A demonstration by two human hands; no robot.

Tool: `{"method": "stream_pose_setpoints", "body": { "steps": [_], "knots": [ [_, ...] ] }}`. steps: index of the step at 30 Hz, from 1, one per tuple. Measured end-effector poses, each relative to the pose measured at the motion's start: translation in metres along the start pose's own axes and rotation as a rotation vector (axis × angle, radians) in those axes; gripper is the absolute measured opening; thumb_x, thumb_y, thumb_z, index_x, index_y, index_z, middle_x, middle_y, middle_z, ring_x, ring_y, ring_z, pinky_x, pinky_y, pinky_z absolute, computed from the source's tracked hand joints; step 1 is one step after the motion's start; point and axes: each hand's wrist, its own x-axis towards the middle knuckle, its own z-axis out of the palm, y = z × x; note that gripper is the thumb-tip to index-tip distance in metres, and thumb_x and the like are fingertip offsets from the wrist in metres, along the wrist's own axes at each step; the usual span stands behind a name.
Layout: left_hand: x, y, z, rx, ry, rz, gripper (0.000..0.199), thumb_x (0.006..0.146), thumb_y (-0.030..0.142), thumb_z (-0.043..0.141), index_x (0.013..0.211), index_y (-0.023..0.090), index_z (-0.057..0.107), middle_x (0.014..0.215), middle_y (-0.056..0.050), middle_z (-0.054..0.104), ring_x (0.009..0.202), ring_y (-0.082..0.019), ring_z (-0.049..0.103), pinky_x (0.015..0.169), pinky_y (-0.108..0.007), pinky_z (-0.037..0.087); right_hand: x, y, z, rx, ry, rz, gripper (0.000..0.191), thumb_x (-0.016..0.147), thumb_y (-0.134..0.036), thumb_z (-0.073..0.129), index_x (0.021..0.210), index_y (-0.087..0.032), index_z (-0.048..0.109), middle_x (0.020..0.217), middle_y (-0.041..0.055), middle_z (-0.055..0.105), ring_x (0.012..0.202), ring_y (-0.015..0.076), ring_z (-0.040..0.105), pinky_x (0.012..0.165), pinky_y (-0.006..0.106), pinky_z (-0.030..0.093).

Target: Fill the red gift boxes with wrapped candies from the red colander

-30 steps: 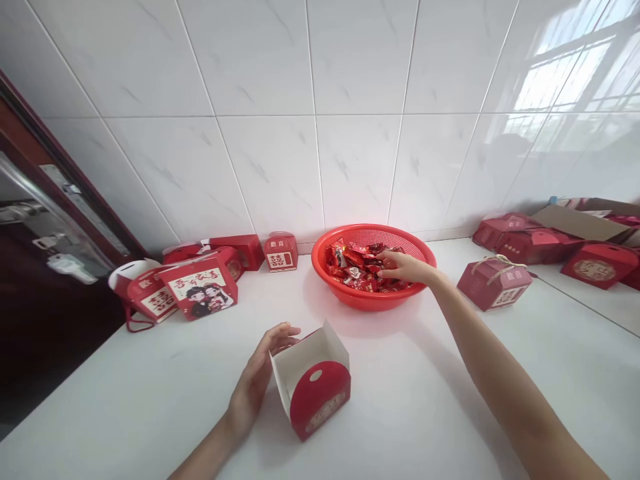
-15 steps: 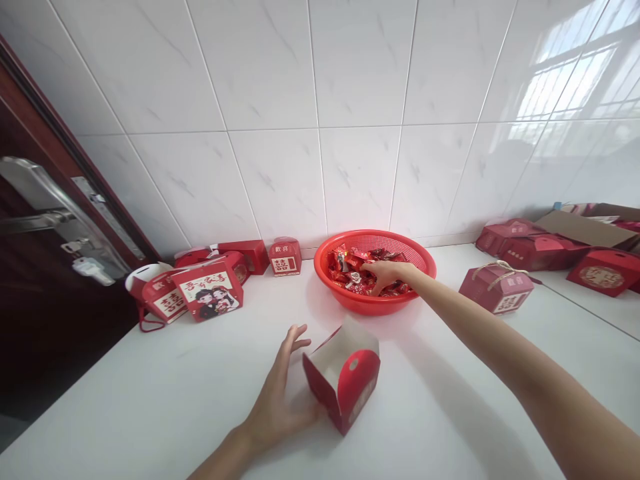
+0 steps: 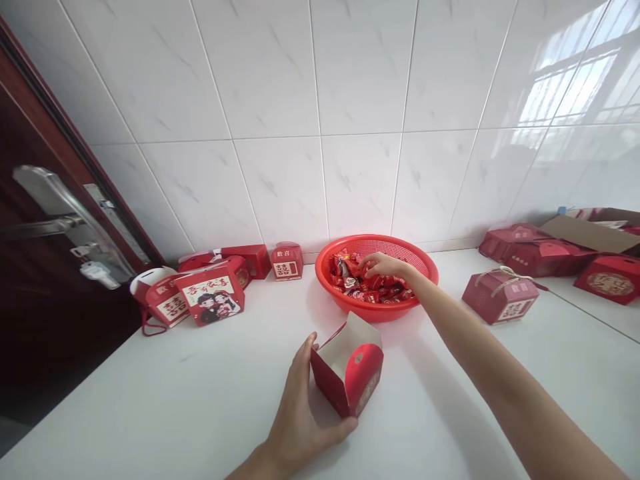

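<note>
A red paper box [image 3: 345,367] stands on the white table with its top flaps spread and its pale inside showing. My left hand [image 3: 305,413] grips it from the left, fingers along the far left side and thumb at the near bottom corner. Behind the box is a red plastic basket [image 3: 370,312] holding several candies in shiny red wrappers [image 3: 357,283]. Over the pile, my right hand [image 3: 384,267] has its fingers curled down around wrapped candy; its fingertips are partly hidden among the wrappers.
Left, several red boxes [image 3: 210,297] stand in a cluster beside a dark door with a metal handle [image 3: 75,223]. A small box [image 3: 287,261] is near the tiled wall. A closed box with a cord [image 3: 500,295] stands right, before more red boxes [image 3: 535,253] and a cardboard carton [image 3: 595,230].
My left hand has moved right and closed around the open box, which has shifted slightly. My right hand has lifted a little within the basket, fingers more curled. The view has tilted slightly.
</note>
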Motion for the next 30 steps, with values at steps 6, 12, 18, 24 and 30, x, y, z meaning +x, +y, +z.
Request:
{"method": "stream_pose_setpoints", "body": {
  "steps": [6,12,18,24,30],
  "knots": [
    [0.011,0.0,0.003,-0.164,0.08,-0.234,0.101,0.073,0.038,0.078,0.158,0.026,0.023,0.16,-0.017,0.035,0.147,-0.042,0.032,0.116,-0.06,0.033,-0.013,-0.015,-0.003,0.205,0.123,-0.159,0.04,0.081,-0.018,0.063,0.121,-0.023,0.065,0.105,0.005,0.074,0.093,0.0209,0.07,0.082,0.033,0.057],
    [0.028,-0.003,-0.004,-0.438,0.122,-0.334,0.082,0.071,0.027,0.065,0.148,0.028,0.037,0.157,-0.01,0.04,0.147,-0.035,0.032,0.114,-0.046,0.038,-0.019,-0.022,-0.005,0.564,0.172,-0.36,0.034,0.075,-0.031,0.075,0.106,-0.02,0.068,0.092,0.0043,0.074,0.082,0.0195,0.069,0.074,0.033,0.055],
    [0.044,-0.004,-0.004,-0.611,0.224,-0.337,0.066,0.064,0.022,0.058,0.13,0.024,0.057,0.141,-0.008,0.057,0.131,-0.033,0.05,0.103,-0.041,0.047,-0.023,-0.033,-0.001,0.814,0.189,-0.425,0.035,0.068,-0.036,0.082,0.091,-0.019,0.061,0.086,0.0025,0.072,0.077,0.0187,0.068,0.072,0.032,0.054],
    [0.049,-0.027,-0.002,-0.727,0.339,-0.316,0.05,0.066,0.041,0.073,0.111,0.022,0.065,0.107,-0.007,0.068,0.101,-0.031,0.063,0.083,-0.039,0.052,-0.027,-0.054,0.013,0.8,0.099,-0.581,0.029,0.07,-0.026,0.082,0.09,-0.019,0.062,0.086,0.0025,0.072,0.078,0.0179,0.069,0.075,0.034,0.055],
    [0.052,-0.044,0.002,-0.839,0.357,-0.342,0.031,0.068,0.046,0.075,0.079,0.02,0.062,0.071,-0.001,0.06,0.066,-0.019,0.055,0.064,-0.029,0.041,-0.044,-0.082,0.03,0.707,0.027,-0.764,0.011,0.078,-0.015,0.074,0.086,-0.018,0.068,0.107,0.007,0.069,0.092,0.0192,0.07,0.08,0.034,0.057]
  ]
}}
